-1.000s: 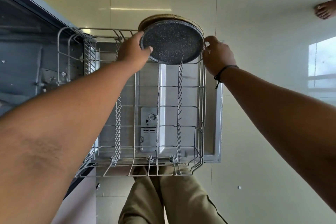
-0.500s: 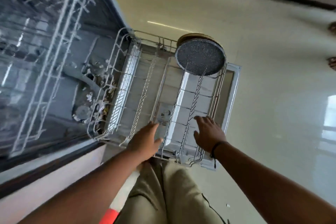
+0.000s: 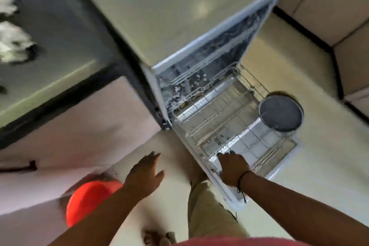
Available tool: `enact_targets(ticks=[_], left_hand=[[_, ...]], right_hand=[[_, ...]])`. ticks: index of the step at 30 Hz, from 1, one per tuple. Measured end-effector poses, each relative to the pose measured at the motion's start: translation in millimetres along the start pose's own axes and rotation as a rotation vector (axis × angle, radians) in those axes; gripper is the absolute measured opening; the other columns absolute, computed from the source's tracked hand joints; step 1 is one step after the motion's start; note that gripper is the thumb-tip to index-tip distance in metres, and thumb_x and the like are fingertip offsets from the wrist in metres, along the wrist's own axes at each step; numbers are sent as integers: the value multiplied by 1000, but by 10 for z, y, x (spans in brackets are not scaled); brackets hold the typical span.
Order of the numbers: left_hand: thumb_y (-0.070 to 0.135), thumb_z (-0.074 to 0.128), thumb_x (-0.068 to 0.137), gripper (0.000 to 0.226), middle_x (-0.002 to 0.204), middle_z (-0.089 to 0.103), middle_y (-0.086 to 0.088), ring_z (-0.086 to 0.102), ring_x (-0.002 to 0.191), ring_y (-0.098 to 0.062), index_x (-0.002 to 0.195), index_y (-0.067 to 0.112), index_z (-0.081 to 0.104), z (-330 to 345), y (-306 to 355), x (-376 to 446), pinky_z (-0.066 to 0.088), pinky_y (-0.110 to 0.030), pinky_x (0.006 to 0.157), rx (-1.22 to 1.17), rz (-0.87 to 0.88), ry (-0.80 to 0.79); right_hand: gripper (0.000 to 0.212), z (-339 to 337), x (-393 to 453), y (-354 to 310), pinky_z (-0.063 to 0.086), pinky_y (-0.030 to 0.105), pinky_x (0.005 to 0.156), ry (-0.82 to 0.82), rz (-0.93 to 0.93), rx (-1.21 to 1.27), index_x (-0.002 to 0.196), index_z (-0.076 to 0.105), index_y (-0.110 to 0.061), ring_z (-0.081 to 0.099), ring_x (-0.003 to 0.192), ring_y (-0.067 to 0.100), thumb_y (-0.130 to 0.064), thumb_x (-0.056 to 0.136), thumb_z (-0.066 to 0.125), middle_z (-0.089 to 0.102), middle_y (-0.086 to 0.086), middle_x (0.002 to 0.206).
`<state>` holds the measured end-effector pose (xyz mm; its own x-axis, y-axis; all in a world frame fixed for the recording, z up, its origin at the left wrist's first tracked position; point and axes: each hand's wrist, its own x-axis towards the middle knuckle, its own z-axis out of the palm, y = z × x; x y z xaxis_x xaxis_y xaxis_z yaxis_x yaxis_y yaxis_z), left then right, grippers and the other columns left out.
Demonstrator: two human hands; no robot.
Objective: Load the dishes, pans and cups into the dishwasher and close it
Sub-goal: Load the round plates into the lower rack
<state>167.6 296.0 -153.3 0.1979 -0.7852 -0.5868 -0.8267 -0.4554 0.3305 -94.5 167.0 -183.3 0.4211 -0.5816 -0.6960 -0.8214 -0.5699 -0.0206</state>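
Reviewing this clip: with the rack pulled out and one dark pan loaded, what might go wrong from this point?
1. The dark pan stands on edge at the rack's far corner; pushing the rack in could tip it.
2. The right hand rests at the rack's front edge and might be pinched.
3. The frame is blurred; the left hand reaches elsewhere.
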Motion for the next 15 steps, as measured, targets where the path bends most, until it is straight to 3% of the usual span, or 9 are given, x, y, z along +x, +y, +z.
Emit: enact_targets(ticks=[5,8,11,15], left_hand=[[57,35,91,72,160,14,-3,19,145,-19,152,23,19,-302,-937,-1399,15,-30,116,-75,-127,184],[61,33,85,73,157,25,-2,26,143,-19,149,25,28,-557,-1413,-2235,19,-30,114,-93,-219,356],[67,20,72,89,154,31,-6,29,142,-21,147,21,34,-812,-1782,-2928,22,-32,114,-169,-315,545],[65,24,77,84,152,35,-6,30,141,-24,146,19,36,-1050,-2204,-3574,21,-33,115,-248,-440,799]], right_hand=[[59,-420,-316,-1404,40,39,100,70,-195,-196,140,31,-18,45,123,29,-31,86,52,52,9,131],[61,-634,-581,-2415,37,38,103,130,-386,-235,144,29,-19,41,127,28,-34,88,49,48,8,136],[59,-903,-921,-3398,34,40,105,232,-616,-263,143,31,-18,37,130,29,-37,89,48,48,7,136],[57,-1296,-1382,-4560,30,38,108,391,-943,-310,142,37,-20,37,132,28,-40,89,38,50,6,136]])
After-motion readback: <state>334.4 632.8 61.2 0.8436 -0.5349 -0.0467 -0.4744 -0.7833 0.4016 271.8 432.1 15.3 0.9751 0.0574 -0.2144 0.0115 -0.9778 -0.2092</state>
